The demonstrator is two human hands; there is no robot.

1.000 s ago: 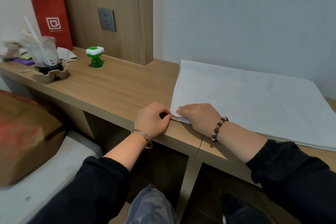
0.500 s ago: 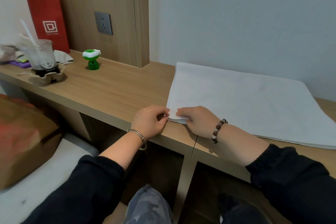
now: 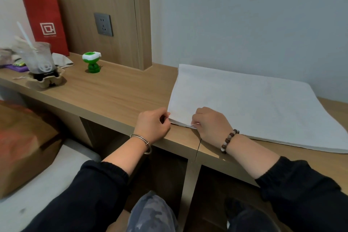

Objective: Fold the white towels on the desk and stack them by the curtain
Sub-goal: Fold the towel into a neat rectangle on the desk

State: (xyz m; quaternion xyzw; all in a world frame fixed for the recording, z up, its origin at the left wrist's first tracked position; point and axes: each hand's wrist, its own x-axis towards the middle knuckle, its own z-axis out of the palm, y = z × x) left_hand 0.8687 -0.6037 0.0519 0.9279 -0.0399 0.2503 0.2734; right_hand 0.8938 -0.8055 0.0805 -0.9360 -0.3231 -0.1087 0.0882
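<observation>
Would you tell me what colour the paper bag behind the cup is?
The bag is red with a white logo, head view.

Soft, even, rather dim indoor light with a cool cast on the wall [image 3: 244, 24]; faint shadows on the desk [image 3: 116, 96], deep shade beneath it; wide-angle bending at edges; brown bag [image 3: 24, 147] lower left blurred.

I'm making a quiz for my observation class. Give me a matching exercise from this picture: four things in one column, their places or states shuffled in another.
1 red paper bag
2 green gadget
3 white towel
4 plastic cup

a sits in a cardboard holder
b pinched at its near corner by left hand and right hand
c stands below the wall socket
d stands at the back, rope handles up

Pairs: 1-d, 2-c, 3-b, 4-a
</observation>
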